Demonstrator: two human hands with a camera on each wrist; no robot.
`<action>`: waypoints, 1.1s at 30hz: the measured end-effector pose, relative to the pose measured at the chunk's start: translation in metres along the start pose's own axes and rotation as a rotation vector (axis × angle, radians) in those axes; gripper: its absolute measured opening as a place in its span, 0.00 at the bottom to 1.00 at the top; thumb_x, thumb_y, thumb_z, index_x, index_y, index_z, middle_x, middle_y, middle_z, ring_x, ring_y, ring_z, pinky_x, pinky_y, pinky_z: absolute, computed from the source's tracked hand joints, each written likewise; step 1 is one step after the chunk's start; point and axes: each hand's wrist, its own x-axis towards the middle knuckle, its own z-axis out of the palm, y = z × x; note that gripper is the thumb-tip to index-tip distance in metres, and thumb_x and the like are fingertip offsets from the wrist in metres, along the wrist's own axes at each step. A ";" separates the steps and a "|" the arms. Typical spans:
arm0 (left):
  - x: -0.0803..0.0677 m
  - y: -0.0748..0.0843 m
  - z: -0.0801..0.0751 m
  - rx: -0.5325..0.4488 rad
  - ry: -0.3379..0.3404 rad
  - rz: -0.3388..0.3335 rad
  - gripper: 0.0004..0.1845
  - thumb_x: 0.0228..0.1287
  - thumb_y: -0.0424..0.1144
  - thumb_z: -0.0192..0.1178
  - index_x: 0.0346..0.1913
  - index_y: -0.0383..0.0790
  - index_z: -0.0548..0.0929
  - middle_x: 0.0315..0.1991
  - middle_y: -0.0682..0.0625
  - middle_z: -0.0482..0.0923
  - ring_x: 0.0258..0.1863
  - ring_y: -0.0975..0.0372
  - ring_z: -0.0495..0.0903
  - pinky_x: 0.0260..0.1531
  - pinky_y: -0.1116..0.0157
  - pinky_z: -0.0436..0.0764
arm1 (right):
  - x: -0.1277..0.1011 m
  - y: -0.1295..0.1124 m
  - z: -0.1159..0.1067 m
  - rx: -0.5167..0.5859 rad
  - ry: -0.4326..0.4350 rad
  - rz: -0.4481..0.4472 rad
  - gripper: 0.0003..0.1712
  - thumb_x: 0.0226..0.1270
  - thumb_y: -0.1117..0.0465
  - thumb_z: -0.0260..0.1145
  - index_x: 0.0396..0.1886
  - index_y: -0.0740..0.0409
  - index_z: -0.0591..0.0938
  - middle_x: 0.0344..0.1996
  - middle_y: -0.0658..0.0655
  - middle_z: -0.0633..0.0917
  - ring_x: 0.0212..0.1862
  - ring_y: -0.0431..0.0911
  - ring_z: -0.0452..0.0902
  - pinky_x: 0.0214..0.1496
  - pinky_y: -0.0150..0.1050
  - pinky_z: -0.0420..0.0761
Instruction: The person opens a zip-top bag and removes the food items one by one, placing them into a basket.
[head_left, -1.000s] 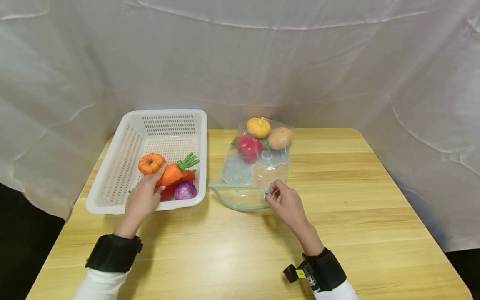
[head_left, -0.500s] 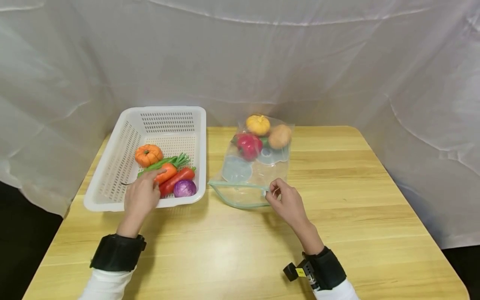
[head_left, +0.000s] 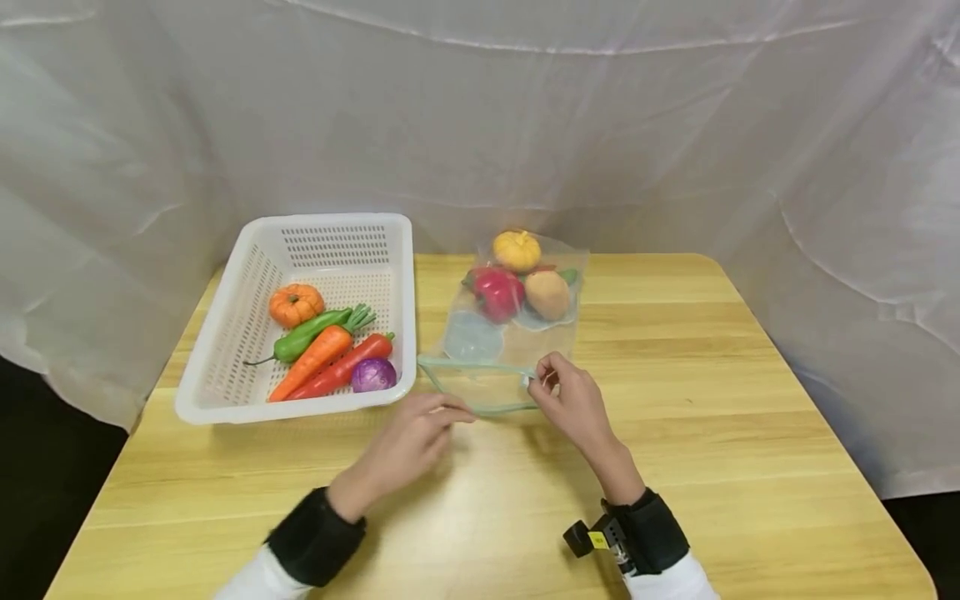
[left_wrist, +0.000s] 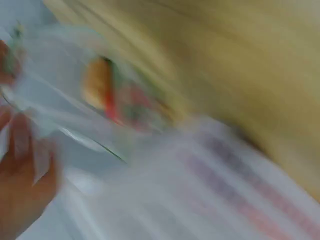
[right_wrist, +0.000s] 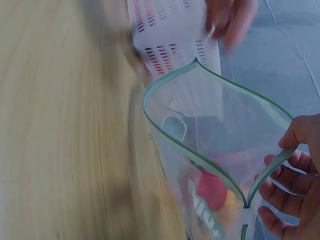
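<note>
In the head view a clear zip bag (head_left: 551, 337) with a pale green seal lies at the centre, its mouth facing me. My right hand (head_left: 577, 408) pinches the right end of the seal between thumb and finger. Through the plastic show a red bell pepper (head_left: 498, 294), a small yellow pumpkin (head_left: 517, 251), a potato (head_left: 548, 295) and part of something red with a green end behind it. My left hand (head_left: 408, 437) hovers at the near left of the mouth, fingers extended. The right wrist view shows the mouth spread wide, with the left hand (right_wrist: 232, 20) blurred beyond it.
Left of the bag stands a white perforated basket (head_left: 197, 367). It contains an orange pumpkin (head_left: 296, 305), a green chili (head_left: 310, 334), a carrot (head_left: 315, 360), a red chili (head_left: 341, 369) and a purple cabbage (head_left: 373, 376). Grey cloth hangs behind the wooden table (head_left: 712, 467).
My left hand has left the basket and moved right to the bag's mouth. Inside the bag the potato has shifted left, revealing the red and green thing. The right hand stays put.
</note>
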 end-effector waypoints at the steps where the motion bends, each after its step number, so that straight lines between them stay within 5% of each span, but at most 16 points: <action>1: 0.008 0.008 0.007 0.008 -0.079 -0.007 0.15 0.52 0.26 0.58 0.44 0.36 0.84 0.46 0.47 0.82 0.47 0.57 0.79 0.51 0.61 0.77 | 0.000 -0.001 0.000 0.001 0.000 -0.005 0.03 0.55 0.66 0.60 0.30 0.59 0.75 0.20 0.53 0.79 0.22 0.41 0.71 0.20 0.28 0.66; 4: 0.032 0.027 0.025 0.036 -0.268 -0.068 0.18 0.58 0.29 0.56 0.53 0.31 0.79 0.55 0.40 0.76 0.56 0.52 0.75 0.57 0.57 0.74 | 0.000 -0.002 -0.001 0.000 0.004 -0.022 0.03 0.56 0.66 0.60 0.30 0.60 0.75 0.20 0.53 0.80 0.23 0.39 0.72 0.21 0.28 0.66; 8: 0.067 0.029 0.052 0.137 -0.370 -0.067 0.21 0.57 0.29 0.56 0.55 0.29 0.75 0.52 0.39 0.75 0.53 0.51 0.75 0.55 0.56 0.75 | 0.001 -0.003 -0.001 -0.007 0.018 -0.019 0.03 0.55 0.67 0.60 0.30 0.59 0.76 0.21 0.53 0.80 0.24 0.39 0.72 0.22 0.28 0.67; 11: 0.091 0.019 0.077 0.351 -0.356 -0.040 0.21 0.58 0.35 0.57 0.55 0.31 0.73 0.53 0.39 0.75 0.54 0.52 0.73 0.58 0.59 0.72 | 0.001 -0.004 -0.003 -0.001 0.020 -0.021 0.04 0.52 0.69 0.60 0.29 0.58 0.76 0.21 0.53 0.80 0.24 0.40 0.72 0.23 0.28 0.68; 15: 0.120 0.009 0.101 0.625 -0.365 -0.110 0.30 0.65 0.45 0.52 0.66 0.33 0.63 0.66 0.37 0.63 0.65 0.48 0.64 0.65 0.59 0.67 | 0.000 -0.005 -0.002 0.003 -0.028 -0.081 0.05 0.51 0.70 0.59 0.27 0.57 0.74 0.22 0.51 0.78 0.25 0.38 0.72 0.26 0.28 0.71; 22: 0.148 -0.002 0.123 0.628 -0.214 -0.237 0.27 0.69 0.34 0.44 0.70 0.45 0.59 0.70 0.40 0.57 0.67 0.44 0.62 0.62 0.55 0.71 | -0.005 -0.008 0.000 0.003 -0.120 -0.185 0.03 0.53 0.67 0.58 0.26 0.57 0.72 0.24 0.50 0.78 0.28 0.38 0.72 0.31 0.36 0.78; 29: 0.158 -0.008 0.137 0.693 -0.321 -0.308 0.30 0.69 0.33 0.38 0.73 0.55 0.52 0.74 0.47 0.47 0.71 0.45 0.55 0.69 0.53 0.61 | -0.009 -0.008 0.000 -0.002 -0.134 -0.181 0.02 0.52 0.66 0.56 0.27 0.58 0.72 0.25 0.49 0.78 0.30 0.39 0.73 0.35 0.38 0.78; 33: 0.165 -0.010 0.142 0.690 -0.287 -0.316 0.30 0.68 0.33 0.44 0.71 0.55 0.55 0.71 0.46 0.54 0.66 0.45 0.62 0.67 0.54 0.64 | -0.010 -0.005 -0.001 0.017 -0.111 -0.166 0.02 0.53 0.67 0.56 0.28 0.59 0.72 0.25 0.51 0.78 0.31 0.39 0.73 0.35 0.40 0.80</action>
